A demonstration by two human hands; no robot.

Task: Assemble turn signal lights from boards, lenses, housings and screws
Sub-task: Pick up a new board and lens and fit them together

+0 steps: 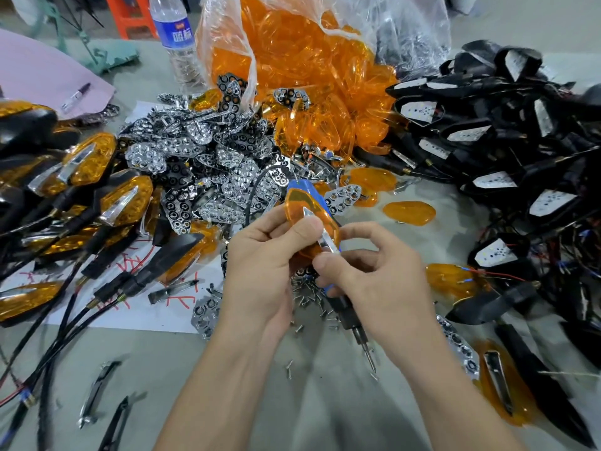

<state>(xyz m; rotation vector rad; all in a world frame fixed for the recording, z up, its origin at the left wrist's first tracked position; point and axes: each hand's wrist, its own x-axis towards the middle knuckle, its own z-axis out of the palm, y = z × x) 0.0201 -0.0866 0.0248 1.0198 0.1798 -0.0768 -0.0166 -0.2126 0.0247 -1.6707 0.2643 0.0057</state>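
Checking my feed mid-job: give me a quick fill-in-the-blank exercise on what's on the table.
The left hand holds an ___ lens.
The screwdriver in the right hand has a ___ handle.
The water bottle stands to the ___ of the plastic bag.
Missing words: orange, blue, left.

Bright, even light — soft shadows, edges warped.

A water bottle (177, 43) stood upright at the far side of the grey table (325, 418). Just right of the bottle slumped a clear plastic bag (406, 24). Left of the bottle lay a pink sheet (42, 73) with a marker (75, 97) on it. Behind the bottle stood an orange stool (130, 14). Well nearer than the bottle lay white paper (146, 317) with red writing.
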